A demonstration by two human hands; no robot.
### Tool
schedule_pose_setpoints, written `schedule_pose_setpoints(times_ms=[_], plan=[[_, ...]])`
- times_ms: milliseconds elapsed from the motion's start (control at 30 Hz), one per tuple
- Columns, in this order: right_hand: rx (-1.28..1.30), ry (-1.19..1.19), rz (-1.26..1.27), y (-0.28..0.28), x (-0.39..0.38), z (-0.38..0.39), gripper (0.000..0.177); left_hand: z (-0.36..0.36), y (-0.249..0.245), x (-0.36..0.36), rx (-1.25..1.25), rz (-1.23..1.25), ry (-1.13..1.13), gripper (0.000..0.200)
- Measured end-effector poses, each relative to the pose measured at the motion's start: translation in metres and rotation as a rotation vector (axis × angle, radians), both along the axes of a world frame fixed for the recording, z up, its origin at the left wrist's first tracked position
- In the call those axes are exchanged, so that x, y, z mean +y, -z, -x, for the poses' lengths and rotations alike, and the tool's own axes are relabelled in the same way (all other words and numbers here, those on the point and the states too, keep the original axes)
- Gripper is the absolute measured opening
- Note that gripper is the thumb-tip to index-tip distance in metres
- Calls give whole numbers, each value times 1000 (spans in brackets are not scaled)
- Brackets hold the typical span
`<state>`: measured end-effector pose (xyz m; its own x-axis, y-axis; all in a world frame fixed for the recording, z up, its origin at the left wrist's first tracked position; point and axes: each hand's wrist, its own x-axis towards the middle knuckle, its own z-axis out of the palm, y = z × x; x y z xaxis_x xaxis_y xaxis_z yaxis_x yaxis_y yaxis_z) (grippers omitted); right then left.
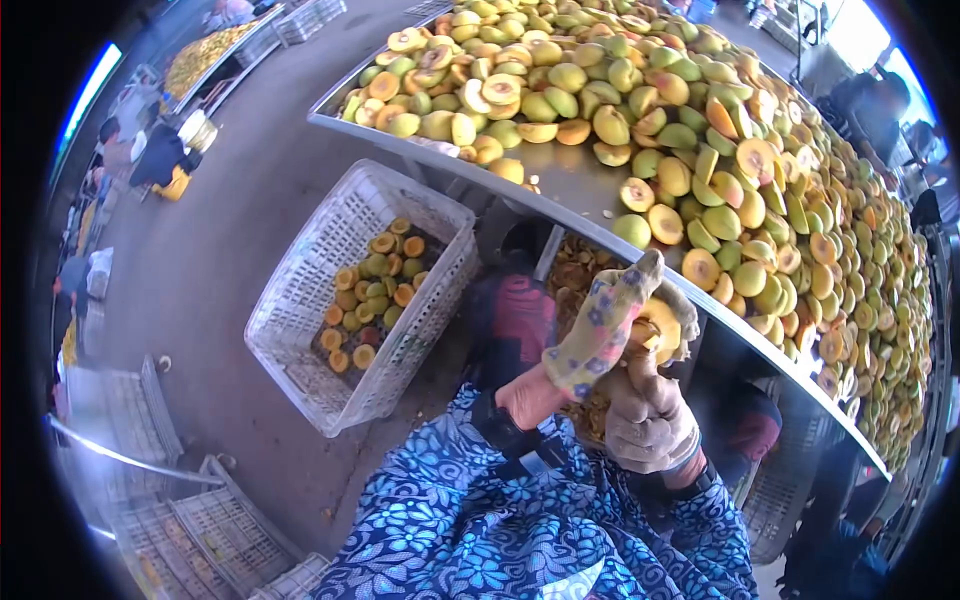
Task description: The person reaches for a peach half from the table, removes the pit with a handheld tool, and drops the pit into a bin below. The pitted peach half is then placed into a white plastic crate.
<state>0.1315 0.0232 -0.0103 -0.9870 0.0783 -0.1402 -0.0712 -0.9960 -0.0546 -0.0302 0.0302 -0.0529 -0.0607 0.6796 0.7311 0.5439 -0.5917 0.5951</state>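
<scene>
My left hand (600,330), in a pale floral work glove, is closed around a yellow peach half (660,325), its cut face turned up toward me. Just below, my right hand (650,430) wears a greyish glove, with its fingers curled into a fist and its upper fingers against the fruit. Whatever the fist grips is too hidden to name. Beyond both hands, a heap of peach halves (720,190) covers a metal table (570,170); some show reddish pit centres. Peach scraps (580,265) lie beneath my hands, under the table's edge.
Left of me stands a white plastic crate (290,300) partly filled with peach halves (375,290). The table's raised metal rim (760,345) runs diagonally before me. More crates (235,520) sit at lower left. Other people (165,160) work at far left and right.
</scene>
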Motion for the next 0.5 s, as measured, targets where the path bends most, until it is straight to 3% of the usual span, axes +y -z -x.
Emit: schedule_pose_setpoints(times_ms=[67,133,167,200,233,267,300,333,367,433,467,500], plan=[[43,-19,-232,0,9,6,35,-3,-4,9,-250,45,-25,40],[-26,23,-299,-3,13,9,35,8,-17,6,-628,233,61,32],[-143,56,-499,-5,13,11,33,18,-23,5,-690,294,82,31],[-272,99,-699,-7,14,9,32,46,-26,-2,-501,365,90,30],[-420,31,-665,-4,19,6,30,74,-30,-8,-306,413,100,30],[-481,84,-736,14,21,3,23,100,-30,-13,-607,483,26,29],[-641,167,-1220,32,17,5,16,125,-30,-17,-935,490,-60,28],[-798,235,-1700,54,10,4,10,157,-24,-33,-857,571,-298,27],[-844,-27,-2150,95,0,-11,15,186,-23,-42,-499,452,-400,33],[-876,-422,-2511,150,-28,-31,24,277,14,-59,-373,632,-675,33],[-887,-493,-2450,159,-37,-35,28,298,7,-64,22,819,-878,30],[-899,-389,-2429,145,-39,-33,27,332,24,-81,264,957,-912,27]])
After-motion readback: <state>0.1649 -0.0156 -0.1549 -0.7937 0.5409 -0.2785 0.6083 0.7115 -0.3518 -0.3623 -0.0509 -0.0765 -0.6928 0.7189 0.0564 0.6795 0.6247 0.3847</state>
